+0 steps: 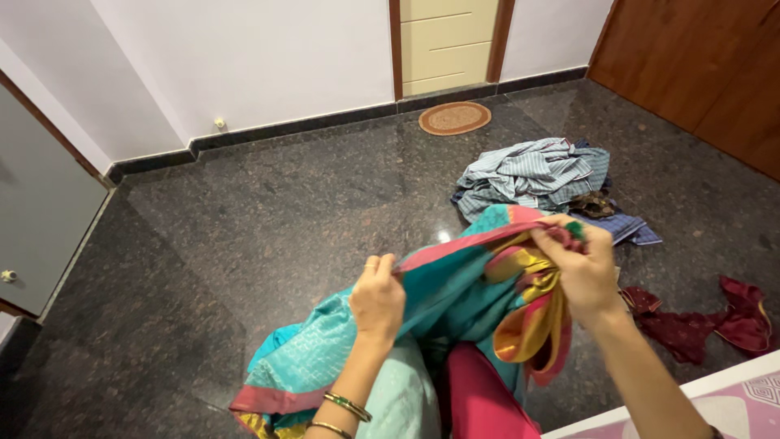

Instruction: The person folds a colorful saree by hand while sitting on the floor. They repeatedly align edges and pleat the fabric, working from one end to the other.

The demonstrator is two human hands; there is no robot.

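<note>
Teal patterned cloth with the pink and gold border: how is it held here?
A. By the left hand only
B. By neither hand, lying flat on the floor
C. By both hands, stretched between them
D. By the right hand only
C: the left hand and the right hand each pinch the border of the teal patterned cloth, taut between them.

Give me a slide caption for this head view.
Both hands stretch a teal sari's pink border.
</note>
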